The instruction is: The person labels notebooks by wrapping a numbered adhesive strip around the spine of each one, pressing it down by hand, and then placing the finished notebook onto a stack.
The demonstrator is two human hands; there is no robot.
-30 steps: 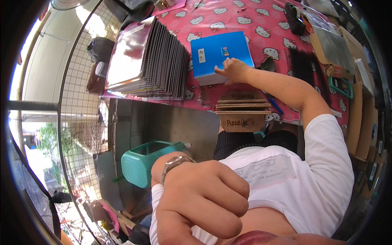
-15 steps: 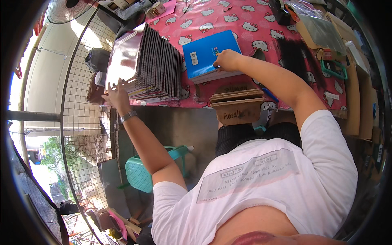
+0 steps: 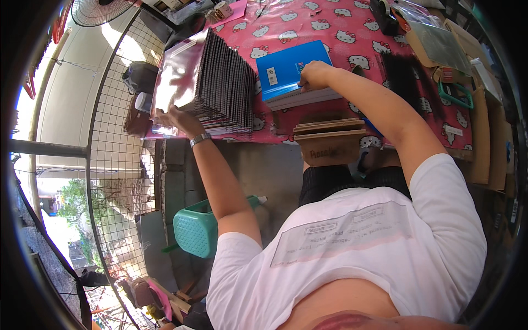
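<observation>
A tall stack of dark-edged, spiral-bound notebooks (image 3: 225, 82) with glossy covers stands at the table's left. At its near left corner my left hand (image 3: 180, 120) has its fingers bent around the edge of a notebook; the fingertips are partly hidden. To the right lies a shorter pile of blue-covered notebooks, with white page edges toward me. My right hand (image 3: 317, 76) rests over the top blue notebook (image 3: 280, 69), its fingers closed at the cover near the front edge.
A pink patterned cloth (image 3: 300, 25) covers the table. Cardboard pieces (image 3: 330, 149) stick out at its near edge. A tape dispenser (image 3: 383, 16), a green-handled tool (image 3: 455, 96) and cardboard sheets (image 3: 483, 137) are at the right. A green stool (image 3: 195, 231) stands below left, beside a wire mesh (image 3: 118, 165).
My left hand has shifted right and its spread fingers have drawn together at the stack's corner. My right hand stays on the blue notebook. The whole view has shifted slightly.
</observation>
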